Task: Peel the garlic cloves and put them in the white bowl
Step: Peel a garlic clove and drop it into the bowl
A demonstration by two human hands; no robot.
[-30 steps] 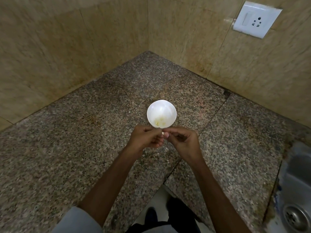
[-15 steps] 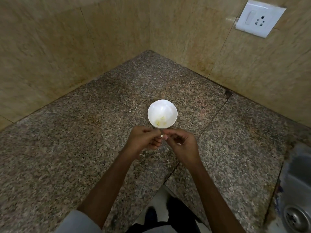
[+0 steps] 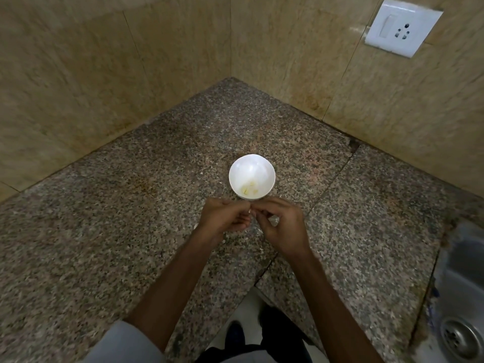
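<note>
A small white bowl (image 3: 252,167) stands on the granite counter (image 3: 131,231) near its corner, with a few pale yellow peeled garlic cloves (image 3: 249,190) at its bottom. Just in front of the bowl my left hand (image 3: 224,214) and my right hand (image 3: 281,222) meet fingertip to fingertip. Both pinch a small whitish garlic clove (image 3: 251,210), which the fingers mostly hide. A pale scrap of garlic or skin (image 3: 273,219) shows under my right fingers.
Tiled walls close the counter's far corner, with a white switch and socket plate (image 3: 403,30) on the right wall. A steel sink (image 3: 461,297) with its drain lies at the right edge. The counter's front edge cuts in below my forearms.
My hands stay together in front of the bowl, with the right fingers shifting slightly at the clove. The bowl has not moved.
</note>
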